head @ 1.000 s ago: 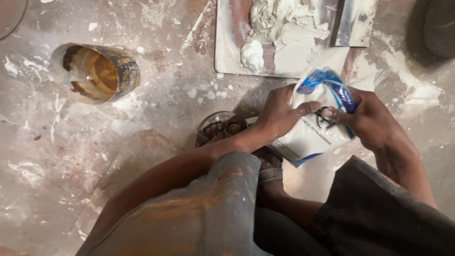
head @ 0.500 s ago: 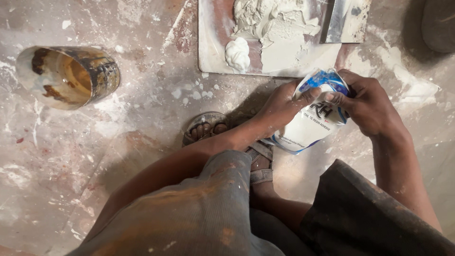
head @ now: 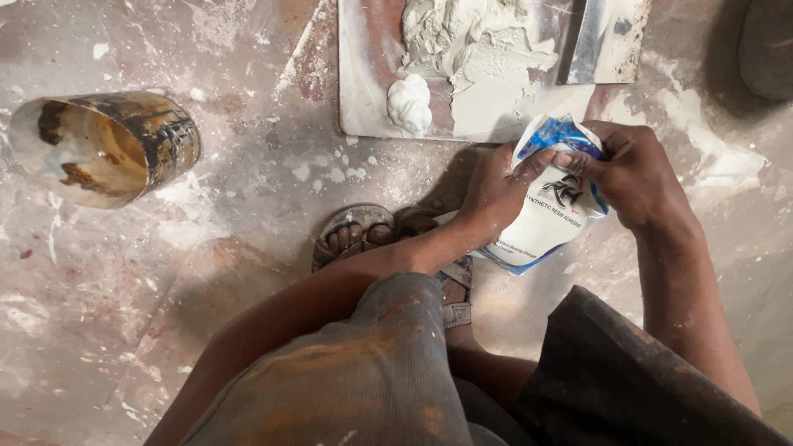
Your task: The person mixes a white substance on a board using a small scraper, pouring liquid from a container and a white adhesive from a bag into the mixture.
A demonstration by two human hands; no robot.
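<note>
White plastic pouch (head: 545, 216) with blue trim, held low over the floor at about 3 o'clock from the centre of the view, just below the near edge of the mixing board (head: 363, 83). The left hand (head: 494, 194) is closed around the pouch's left side, thumb lying across its face; the right hand (head: 632, 173) pinches the crumpled blue top between thumb and fingertips, fingers curled tight. Whether the top is already torn open cannot be told, since the fingers cover it. On the board, at 12 o'clock, a heap of pale grey-white putty (head: 479, 58) lies beside a small rounded white lump (head: 410, 103), so some material appears already laid out and partly worked. A flat metal scraper blade (head: 607, 41) rests at the board's right end, at about 1 o'clock, untouched by either hand. A stained, rusty tin can (head: 103, 149) lies on its side at 9 o'clock, well apart from the hands, its mouth showing brownish residue. A sandalled foot (head: 355, 235) sits near the centre, just left of the pouch. By appearance, the handling of the pouch is in progress; nothing is seen leaving it, and the scraper work on the putty appears not yet taken up.
</note>
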